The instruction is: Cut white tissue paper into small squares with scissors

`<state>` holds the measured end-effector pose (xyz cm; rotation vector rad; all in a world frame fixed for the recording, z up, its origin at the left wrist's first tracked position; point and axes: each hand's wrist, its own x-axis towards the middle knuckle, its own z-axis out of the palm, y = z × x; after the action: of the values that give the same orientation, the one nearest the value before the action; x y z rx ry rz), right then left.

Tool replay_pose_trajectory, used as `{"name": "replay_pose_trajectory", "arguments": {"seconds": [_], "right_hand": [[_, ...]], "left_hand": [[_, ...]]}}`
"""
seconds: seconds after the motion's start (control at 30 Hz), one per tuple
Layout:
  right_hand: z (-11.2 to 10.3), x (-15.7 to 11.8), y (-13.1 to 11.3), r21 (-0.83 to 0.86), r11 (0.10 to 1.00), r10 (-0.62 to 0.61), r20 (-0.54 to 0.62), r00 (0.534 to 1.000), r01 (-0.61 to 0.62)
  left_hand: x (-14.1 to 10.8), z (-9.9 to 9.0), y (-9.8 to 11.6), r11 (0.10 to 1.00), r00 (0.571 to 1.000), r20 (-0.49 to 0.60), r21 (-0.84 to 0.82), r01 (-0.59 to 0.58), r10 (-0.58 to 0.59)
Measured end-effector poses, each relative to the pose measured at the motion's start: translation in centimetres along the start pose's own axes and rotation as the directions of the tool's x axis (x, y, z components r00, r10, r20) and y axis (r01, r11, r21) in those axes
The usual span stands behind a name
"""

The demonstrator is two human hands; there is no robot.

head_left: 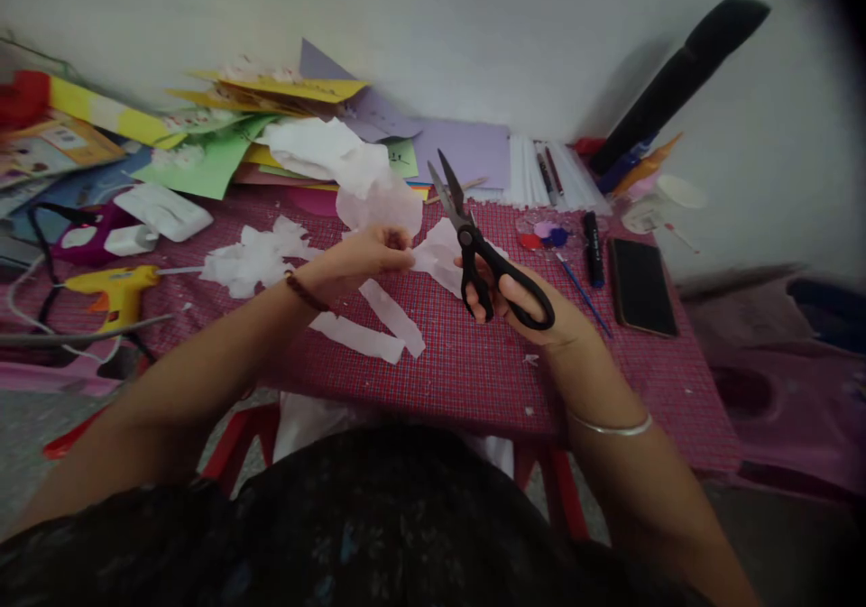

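Black-handled scissors (466, 237) are in my right hand (511, 305), fingers through the handles, the blades slightly apart and pointing up and away. My left hand (379, 251) pinches the edge of a white tissue paper piece (437, 251), which stretches towards the right hand behind the scissors. Below the left hand, white paper strips (365, 336) lie on the red checked tablecloth (466, 372). A ruffled bunch of white paper (253, 255) rests left of that hand. Further back are crumpled white tissue sheets (325, 151).
A yellow glue gun (118, 291) and a purple-and-white device (108, 233) with cords lie at left. Coloured paper sheets (460, 151) are heaped along the wall. At right are white sticks (528, 170), a black marker (593, 251), a thin blue brush (585, 296) and a phone (642, 285).
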<state>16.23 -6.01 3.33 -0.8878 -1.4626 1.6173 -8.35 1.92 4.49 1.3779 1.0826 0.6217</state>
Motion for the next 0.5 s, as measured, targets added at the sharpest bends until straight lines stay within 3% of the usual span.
{"name": "replay_pose_trajectory", "arguments": {"seconds": [0.07, 0.17, 0.3, 0.5], "right_hand": [[0.3, -0.1, 0.2, -0.006, 1.000, -0.014, 0.007, 1.000, 0.014], [0.9, -0.1, 0.5, -0.071, 0.997, -0.007, 0.016, 1.000, 0.008], [2.4, 0.4, 0.9, -0.095, 0.993, 0.083, 0.094, 0.992, -0.074], [5.7, 2.9, 0.4, -0.114, 0.976, 0.205, 0.201, 0.958, -0.185]], "left_hand": [[-0.7, -0.5, 0.5, 0.971, 0.993, -0.120, -0.238, -0.023, -0.006], [-1.8, -1.5, 1.0, 0.902, 0.961, -0.277, -0.420, -0.097, -0.025], [-3.5, -3.6, 0.9, 0.835, 0.912, -0.407, -0.518, -0.184, -0.052], [-6.3, -6.4, 0.6, 0.776, 0.897, -0.442, -0.574, -0.261, -0.025]]}}
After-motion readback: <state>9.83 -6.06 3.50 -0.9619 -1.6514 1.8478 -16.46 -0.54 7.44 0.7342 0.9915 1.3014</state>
